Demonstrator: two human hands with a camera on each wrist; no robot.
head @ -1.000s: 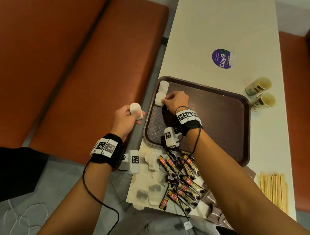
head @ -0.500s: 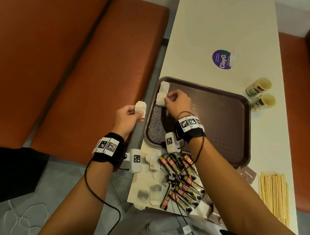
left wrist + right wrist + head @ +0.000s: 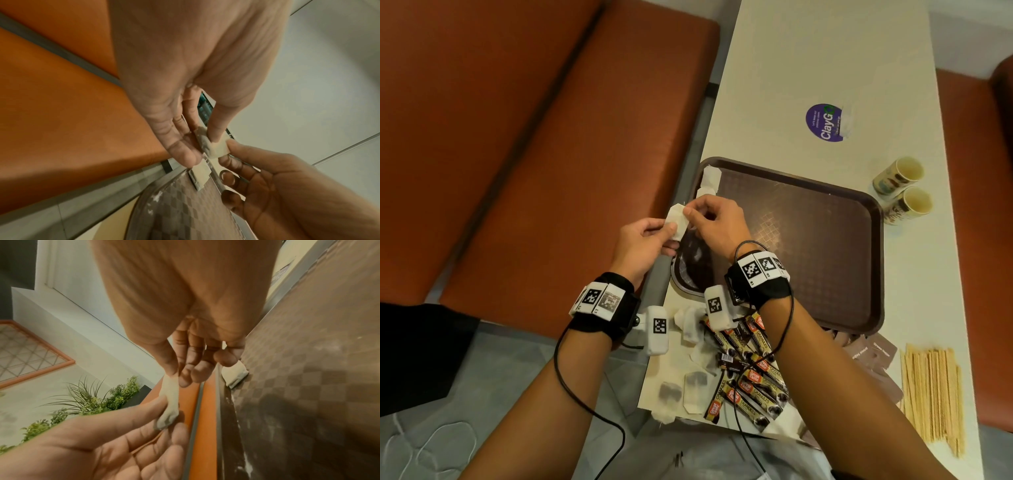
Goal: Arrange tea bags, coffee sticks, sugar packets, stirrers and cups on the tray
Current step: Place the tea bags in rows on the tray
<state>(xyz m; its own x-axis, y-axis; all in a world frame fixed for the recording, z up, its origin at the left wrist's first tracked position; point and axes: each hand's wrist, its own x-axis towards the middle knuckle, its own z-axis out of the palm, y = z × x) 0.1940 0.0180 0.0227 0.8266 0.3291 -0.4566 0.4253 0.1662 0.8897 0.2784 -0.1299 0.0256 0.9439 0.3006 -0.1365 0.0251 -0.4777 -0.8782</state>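
Observation:
A white tea bag [image 3: 676, 222] hangs over the near left rim of the brown tray [image 3: 811, 246], pinched from both sides. My left hand [image 3: 669, 229] holds its lower end [image 3: 168, 417] between thumb and fingers. My right hand [image 3: 688, 215] pinches its upper edge [image 3: 216, 148]. Two tea bags [image 3: 711, 178] lie in the tray's far left corner; the nearer one [image 3: 200, 173] [image 3: 234, 374] sits just past my fingers. Loose tea bags [image 3: 693, 387] and coffee sticks [image 3: 751, 373] lie on the table under my right forearm.
Two paper cups [image 3: 904, 192] lie on their sides right of the tray. Wooden stirrers [image 3: 931, 394] and brown sugar packets [image 3: 869, 356] lie at the near right. A purple sticker [image 3: 824, 122] is on the table beyond. An orange bench [image 3: 551, 154] runs along the left.
My left hand has carried its tea bag right to the tray's edge. My right hand has left the tea bag on the tray and now pinches the held one.

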